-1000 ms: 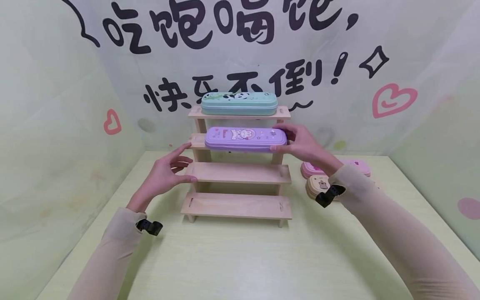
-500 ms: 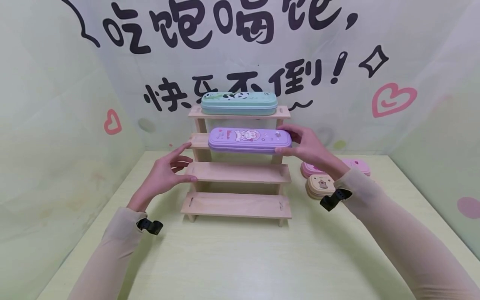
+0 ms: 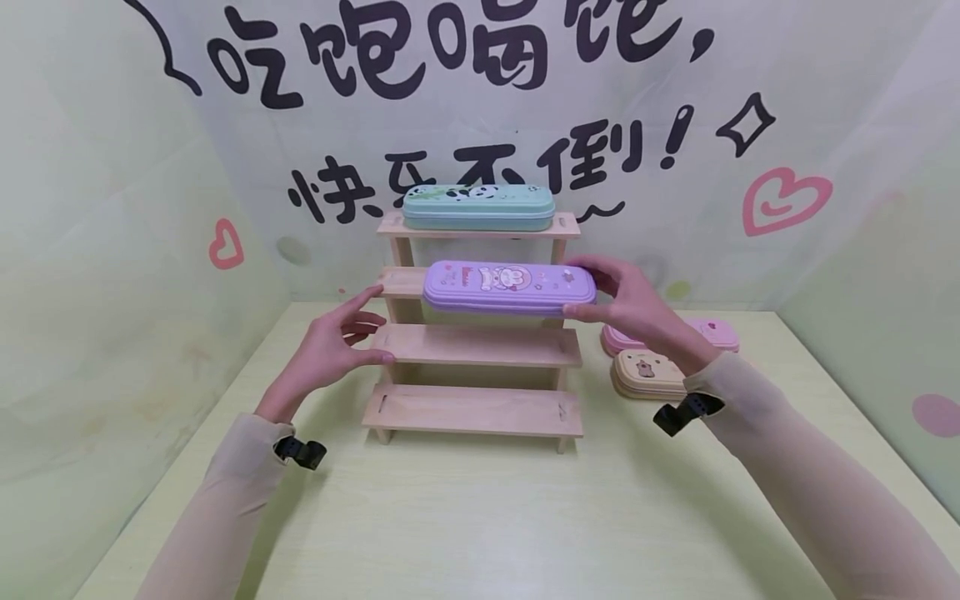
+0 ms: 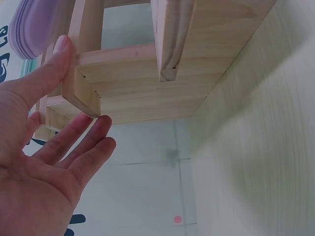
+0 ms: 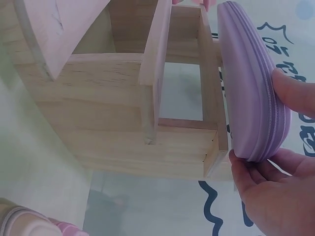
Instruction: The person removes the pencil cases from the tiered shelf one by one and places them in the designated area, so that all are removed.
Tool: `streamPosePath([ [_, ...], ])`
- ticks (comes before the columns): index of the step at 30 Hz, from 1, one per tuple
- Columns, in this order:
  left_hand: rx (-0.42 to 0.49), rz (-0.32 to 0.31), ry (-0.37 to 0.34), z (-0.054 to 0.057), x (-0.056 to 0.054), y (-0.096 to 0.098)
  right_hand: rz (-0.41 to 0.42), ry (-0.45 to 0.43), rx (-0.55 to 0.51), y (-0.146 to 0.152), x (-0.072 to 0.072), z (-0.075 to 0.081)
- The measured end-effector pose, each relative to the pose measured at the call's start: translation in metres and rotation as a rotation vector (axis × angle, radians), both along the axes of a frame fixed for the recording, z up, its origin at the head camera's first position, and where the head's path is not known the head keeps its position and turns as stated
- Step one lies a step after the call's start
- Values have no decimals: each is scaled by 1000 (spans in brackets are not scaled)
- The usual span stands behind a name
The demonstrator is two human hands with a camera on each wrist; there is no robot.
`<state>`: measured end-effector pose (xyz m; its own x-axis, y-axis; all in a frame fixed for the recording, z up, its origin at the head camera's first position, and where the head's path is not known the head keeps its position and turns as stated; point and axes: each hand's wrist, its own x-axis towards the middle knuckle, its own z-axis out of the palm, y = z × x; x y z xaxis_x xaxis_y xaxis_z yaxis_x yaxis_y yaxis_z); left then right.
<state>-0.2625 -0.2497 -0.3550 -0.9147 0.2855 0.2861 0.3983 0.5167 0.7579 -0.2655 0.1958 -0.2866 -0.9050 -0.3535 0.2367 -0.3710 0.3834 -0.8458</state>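
Note:
My right hand (image 3: 633, 304) grips the right end of a purple zip pencil case (image 3: 510, 287) with a cartoon print, thumb on its front side. In the right wrist view the pencil case (image 5: 251, 88) is off the shelf, in front of the third tier. A stepped wooden display rack (image 3: 476, 343) stands on the table. At its left side my left hand (image 3: 333, 346) holds the ends of the boards. The left wrist view has the thumb against one board edge and fingertips (image 4: 101, 125) at its corner. A mint pencil case (image 3: 480, 208) with pandas lies on the top tier.
Right of the rack, a beige pencil case (image 3: 648, 375) and a pink pencil case (image 3: 712, 333) lie on the pale table (image 3: 480, 517), partly behind the right arm. A printed cloth backdrop (image 3: 480, 108) rises behind, with side walls left and right.
My right hand has drawn the purple pencil case rightward and slightly forward, away from the third tier. The left hand has stayed on the rack.

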Motion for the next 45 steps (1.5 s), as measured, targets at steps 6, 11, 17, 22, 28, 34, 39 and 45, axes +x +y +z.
streamPosePath([
  [6,8,-4,-2,-1,0,-1,2,0,11,8,8,-1],
  [11,13,-8,1,-2,-1,-1,5,3,6,15,15,-2],
  [17,12,-5,0,-2,-1,-2,2,5,-12,23,22,-4],
  [22,18,-5,-4,-2,0,-2,7,20,-22,30,27,-7],
  [28,16,-7,-4,-1,1,-1,0,23,-23,39,32,-11],
  [34,14,-7,-4,-1,1,-1,-3,44,-8,51,41,-14],
  [39,14,-6,-5,-1,1,-2,-16,42,-25,60,47,-17],
  [45,18,-10,-2,-2,1,-2,-32,56,-32,74,55,-22],
])
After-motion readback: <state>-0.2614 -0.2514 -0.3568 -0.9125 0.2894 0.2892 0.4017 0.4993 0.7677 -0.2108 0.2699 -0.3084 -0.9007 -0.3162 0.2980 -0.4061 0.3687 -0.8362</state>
